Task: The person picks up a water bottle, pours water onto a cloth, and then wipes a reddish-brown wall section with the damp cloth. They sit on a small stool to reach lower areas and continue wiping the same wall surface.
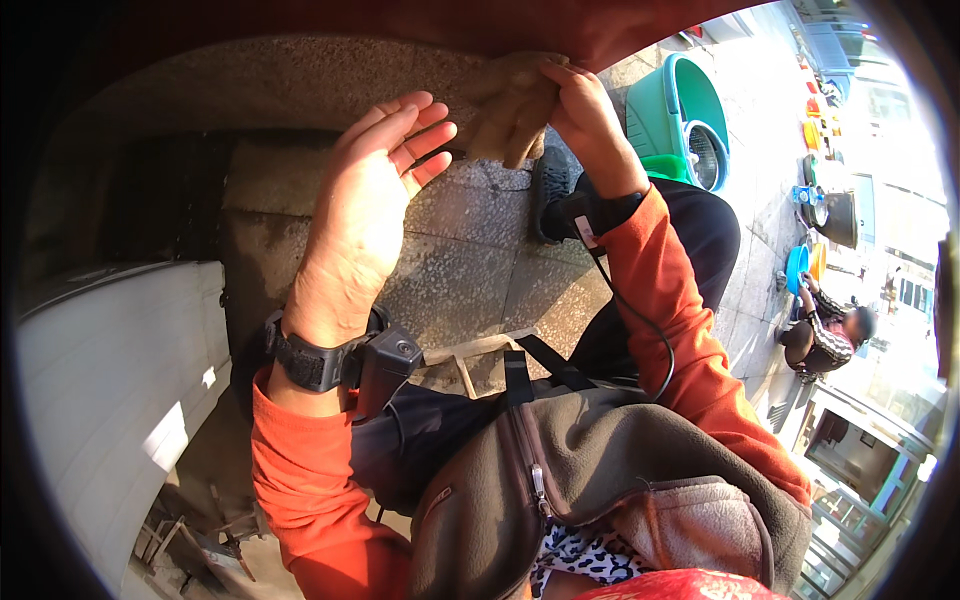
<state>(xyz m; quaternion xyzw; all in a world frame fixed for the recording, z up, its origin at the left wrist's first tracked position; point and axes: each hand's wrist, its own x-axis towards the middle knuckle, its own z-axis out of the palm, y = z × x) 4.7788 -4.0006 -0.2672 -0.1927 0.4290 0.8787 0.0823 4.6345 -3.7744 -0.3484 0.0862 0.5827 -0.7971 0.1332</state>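
Note:
My right hand [592,105] pinches the cuff end of a brown work glove [510,112] between thumb and fingers, and the glove's fingers hang over the stone floor. My left hand [382,157] is held up with the palm turned and the fingers apart, bare and holding nothing, a short way to the left of the glove. A black strap with a small camera [394,356] sits on my left wrist. Another black band [619,206] with a cable is on my right wrist.
A green mop bucket [652,112] with a metal spinner stands beyond my right hand. A white panel [127,360] is at the left. Far right, a person [825,334] crouches at a blue basin [798,266], among other tubs. A wooden frame [472,360] lies below my hands.

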